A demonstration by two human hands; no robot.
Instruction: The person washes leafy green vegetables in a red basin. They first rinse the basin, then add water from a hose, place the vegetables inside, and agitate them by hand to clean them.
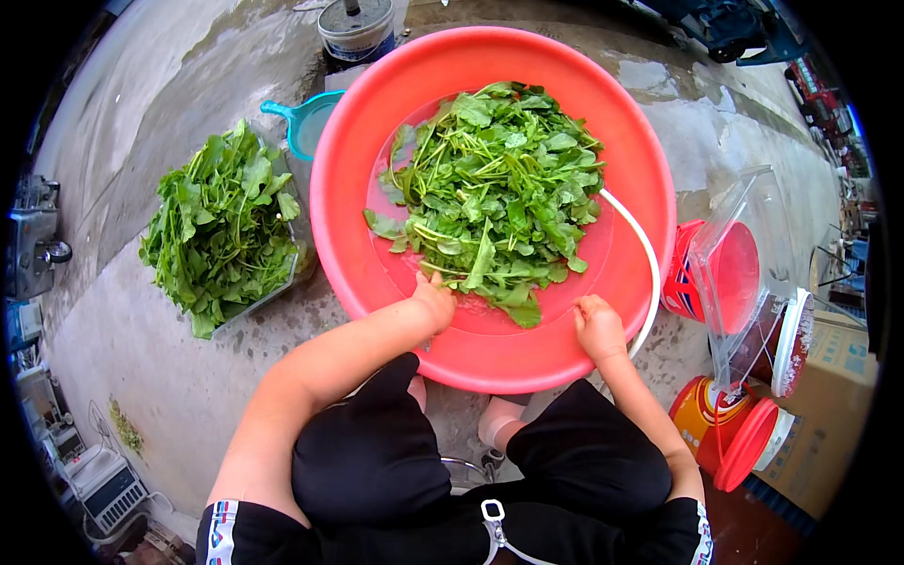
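A large red plastic basin [633,132] stands before my knees, with water in it. Leafy greens [513,179] lie heaped in the water, their stems and leaves tangled. Over the near left part of the basin, my left hand [435,301] has its fingers slightly apart, close to the stems at the heap's lower edge. My right hand [600,328] is closed near the basin's right inner wall, away from the leaves; its palm side is hidden. A white hose [645,247] curves over the right rim beside it, its end by the greens.
More leafy greens [221,212] fill a clear container on the left. A teal scoop [306,122] and a white bucket [358,33] sit beyond it. On the right are a red bucket [683,273], a clear plastic bin [753,217], an orange-red tub [702,414] and a cardboard box [829,395].
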